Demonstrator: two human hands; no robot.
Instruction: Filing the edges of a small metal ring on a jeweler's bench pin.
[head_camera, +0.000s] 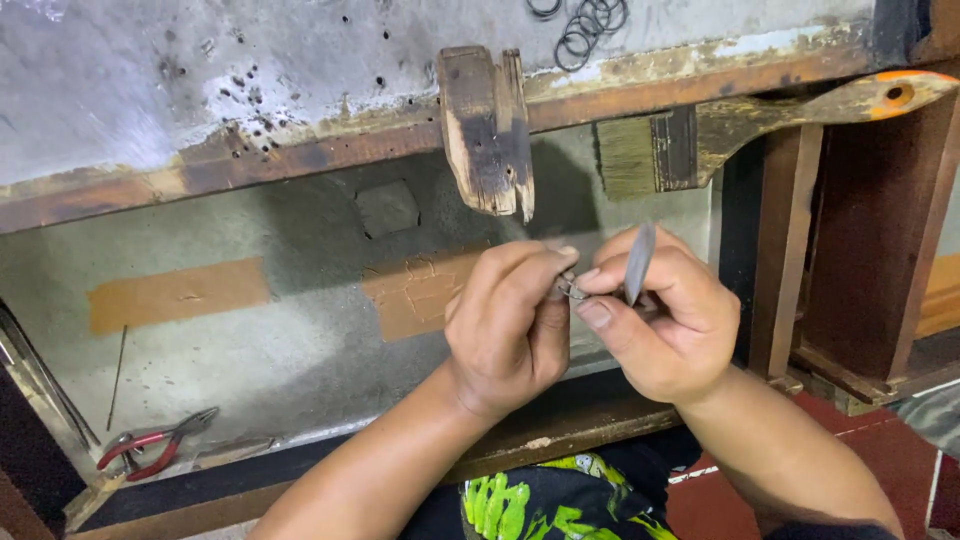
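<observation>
My left hand (510, 325) and my right hand (660, 320) meet just in front of a worn wooden bench peg (487, 130). Between the fingertips of both hands sits a small metal piece (572, 288), pinched from either side. My right hand also grips a slim grey metal tool (638, 262) that points upward past the fingers. What the small piece is exactly I cannot make out.
A grey workbench tray (250, 330) with brown tape patches lies below the peg. Red-handled pliers (150, 450) rest at its lower left. A paintbrush (720, 140) lies at the right, wire rings (585, 25) on the bench top (200, 90), wooden frame (870, 240) to the right.
</observation>
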